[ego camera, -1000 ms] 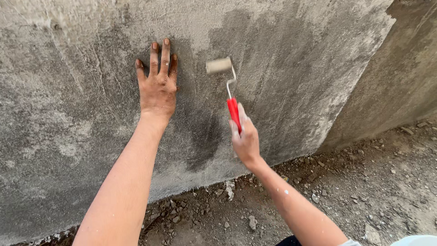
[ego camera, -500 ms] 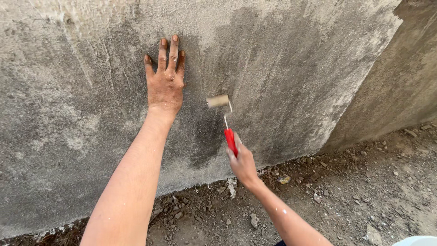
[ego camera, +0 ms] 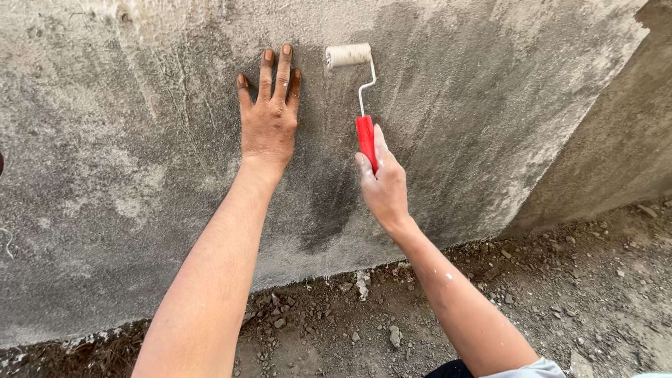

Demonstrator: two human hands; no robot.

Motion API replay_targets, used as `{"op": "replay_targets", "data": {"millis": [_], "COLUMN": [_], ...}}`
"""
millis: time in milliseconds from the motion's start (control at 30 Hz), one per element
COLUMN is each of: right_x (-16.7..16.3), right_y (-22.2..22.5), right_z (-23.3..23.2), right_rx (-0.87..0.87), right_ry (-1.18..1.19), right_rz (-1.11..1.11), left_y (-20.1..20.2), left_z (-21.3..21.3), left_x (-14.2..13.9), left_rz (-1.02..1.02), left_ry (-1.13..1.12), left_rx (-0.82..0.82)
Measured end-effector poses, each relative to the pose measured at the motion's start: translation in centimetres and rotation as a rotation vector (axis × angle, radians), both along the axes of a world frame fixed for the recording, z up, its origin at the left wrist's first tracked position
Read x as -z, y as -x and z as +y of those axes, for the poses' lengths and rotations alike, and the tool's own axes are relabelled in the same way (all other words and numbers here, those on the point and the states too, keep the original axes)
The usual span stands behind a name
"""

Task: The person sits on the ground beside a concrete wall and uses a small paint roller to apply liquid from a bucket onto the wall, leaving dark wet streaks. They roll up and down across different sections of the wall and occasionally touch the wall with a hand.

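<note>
A rough grey concrete wall (ego camera: 490,105) fills the upper view, darker and damp in its middle. My left hand (ego camera: 269,119) lies flat against it, fingers together and pointing up, holding nothing. My right hand (ego camera: 383,185) grips the red handle of a small paint roller (ego camera: 364,133). Its white sleeve (ego camera: 348,55) presses on the wall just right of my left fingertips, at the top of the damp patch.
Below the wall runs a strip of dirt ground (ego camera: 546,301) strewn with small stones and concrete chips (ego camera: 361,283). At the right, a darker wall face (ego camera: 616,161) turns away at a corner.
The roller went down the wall to about wrist height, then came back up to fingertip level. My left hand has stayed flat on the wall.
</note>
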State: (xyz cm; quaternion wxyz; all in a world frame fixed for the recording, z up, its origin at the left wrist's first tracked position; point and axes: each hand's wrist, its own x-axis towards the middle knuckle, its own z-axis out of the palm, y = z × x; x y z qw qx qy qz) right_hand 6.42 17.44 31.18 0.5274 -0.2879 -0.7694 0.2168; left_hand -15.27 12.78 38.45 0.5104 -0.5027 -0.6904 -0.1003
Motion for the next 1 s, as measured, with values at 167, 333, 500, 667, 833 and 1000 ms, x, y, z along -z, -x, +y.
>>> {"op": "replay_targets", "data": {"millis": [167, 333, 500, 667, 833, 1000], "right_x": [4.9, 14.4, 17.0, 10.4, 5.0, 11.3], "right_y": [-0.1, -1.6, -2.4, -0.7, 0.3, -0.2], "right_z": [0.2, -2.5, -4.2, -2.6, -1.0, -1.4], "right_rx": [0.015, -0.032, -0.036, 0.016, 0.032, -0.013], "right_ry": [-0.2, 0.242, 0.097, 0.013, 0.015, 0.082], "right_rz": [-0.074, -0.262, -0.207, -0.146, -0.083, -0.137], "left_y": [0.1, 0.2, 0.3, 0.4, 0.4, 0.3], "left_z": [0.1, 0.3, 0.3, 0.1, -0.2, -0.1], "left_x": [0.1, 0.1, 0.3, 0.2, 0.1, 0.1], "left_rz": [0.007, 0.021, 0.025, 0.021, 0.03, 0.012], "left_ry": [0.015, -0.021, -0.003, 0.006, -0.024, 0.02], "left_rx": [-0.015, 0.012, -0.006, 0.0, 0.016, -0.006]}}
